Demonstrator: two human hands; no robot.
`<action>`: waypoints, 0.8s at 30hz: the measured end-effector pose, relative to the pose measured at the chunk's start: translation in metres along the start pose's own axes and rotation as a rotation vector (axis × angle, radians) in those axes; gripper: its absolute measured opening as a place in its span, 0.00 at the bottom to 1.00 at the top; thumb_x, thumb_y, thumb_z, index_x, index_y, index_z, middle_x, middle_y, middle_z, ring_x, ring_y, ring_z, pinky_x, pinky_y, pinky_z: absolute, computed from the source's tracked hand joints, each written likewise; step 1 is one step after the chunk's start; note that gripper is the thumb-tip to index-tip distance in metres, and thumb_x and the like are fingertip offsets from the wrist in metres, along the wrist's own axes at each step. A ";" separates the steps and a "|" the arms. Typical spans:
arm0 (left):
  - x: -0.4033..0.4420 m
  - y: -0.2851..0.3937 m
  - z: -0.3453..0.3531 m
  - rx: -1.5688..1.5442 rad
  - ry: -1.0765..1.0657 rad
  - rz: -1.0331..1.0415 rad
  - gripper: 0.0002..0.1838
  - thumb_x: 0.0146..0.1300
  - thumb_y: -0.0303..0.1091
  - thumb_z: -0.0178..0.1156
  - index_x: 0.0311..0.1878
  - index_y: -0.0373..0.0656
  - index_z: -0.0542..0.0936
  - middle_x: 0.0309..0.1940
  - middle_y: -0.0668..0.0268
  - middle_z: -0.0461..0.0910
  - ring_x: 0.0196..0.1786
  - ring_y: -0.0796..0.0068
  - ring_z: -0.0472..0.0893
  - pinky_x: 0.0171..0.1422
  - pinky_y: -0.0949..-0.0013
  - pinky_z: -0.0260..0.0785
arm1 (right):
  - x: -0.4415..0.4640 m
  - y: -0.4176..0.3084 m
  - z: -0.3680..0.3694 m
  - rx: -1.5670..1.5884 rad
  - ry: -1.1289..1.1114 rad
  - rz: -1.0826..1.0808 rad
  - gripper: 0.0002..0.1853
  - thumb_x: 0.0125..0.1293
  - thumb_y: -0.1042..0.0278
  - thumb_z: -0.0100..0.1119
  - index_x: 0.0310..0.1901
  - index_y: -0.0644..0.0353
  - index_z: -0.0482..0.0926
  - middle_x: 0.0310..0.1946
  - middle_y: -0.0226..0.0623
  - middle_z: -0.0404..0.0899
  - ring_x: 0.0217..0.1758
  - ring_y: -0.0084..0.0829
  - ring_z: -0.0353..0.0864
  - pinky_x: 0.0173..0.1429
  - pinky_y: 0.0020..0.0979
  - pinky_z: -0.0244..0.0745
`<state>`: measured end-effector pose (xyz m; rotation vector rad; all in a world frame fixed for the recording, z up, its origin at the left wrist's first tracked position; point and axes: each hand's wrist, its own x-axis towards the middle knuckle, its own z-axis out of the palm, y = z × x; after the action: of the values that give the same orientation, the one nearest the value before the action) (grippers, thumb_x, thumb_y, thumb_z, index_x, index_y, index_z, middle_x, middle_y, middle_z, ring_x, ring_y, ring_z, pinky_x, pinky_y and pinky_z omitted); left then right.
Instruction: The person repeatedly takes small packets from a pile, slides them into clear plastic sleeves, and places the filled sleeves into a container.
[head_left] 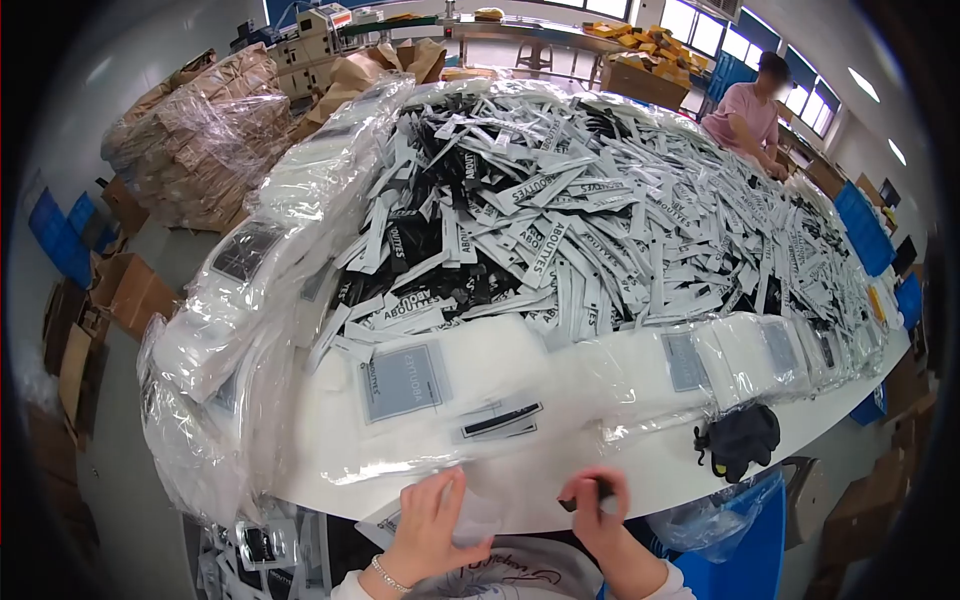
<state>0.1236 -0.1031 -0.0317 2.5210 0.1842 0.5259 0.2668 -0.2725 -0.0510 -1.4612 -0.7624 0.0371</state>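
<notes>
My left hand (430, 525) is at the table's front edge, its thumb and fingers apart. Beside it is a translucent plastic bag (485, 512); whether the fingers touch it I cannot tell. My right hand (603, 515) is curled closed around a small black item (604, 490), mostly hidden by the fingers and blurred. Just beyond both hands lies a stack of clear plastic bags (500, 350) with grey printed labels, two narrow sachets lying on it. Behind the stack spreads a large heap of white and black sachets (560, 220), many printed ABOUTYES.
Plastic bags (235, 270) line the table's left side, more (690, 365) its front right. A black cloth item (740, 440) lies at the right edge. Below are a blue bin (735, 545) and a container of packets (255, 560). A co-worker (750, 115) stands far right.
</notes>
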 end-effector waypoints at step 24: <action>0.008 -0.009 0.000 -0.004 0.098 -0.025 0.62 0.32 0.47 0.71 0.66 0.30 0.44 0.60 0.43 0.56 0.59 0.50 0.60 0.57 0.56 0.50 | -0.003 0.015 0.009 0.448 0.086 0.278 0.14 0.68 0.56 0.43 0.31 0.57 0.61 0.17 0.28 0.59 0.16 0.20 0.57 0.20 0.22 0.54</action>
<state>0.1304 -0.0938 -0.0340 2.4871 0.2506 0.6390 0.2668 -0.2640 -0.0666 -1.1203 -0.4395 0.3351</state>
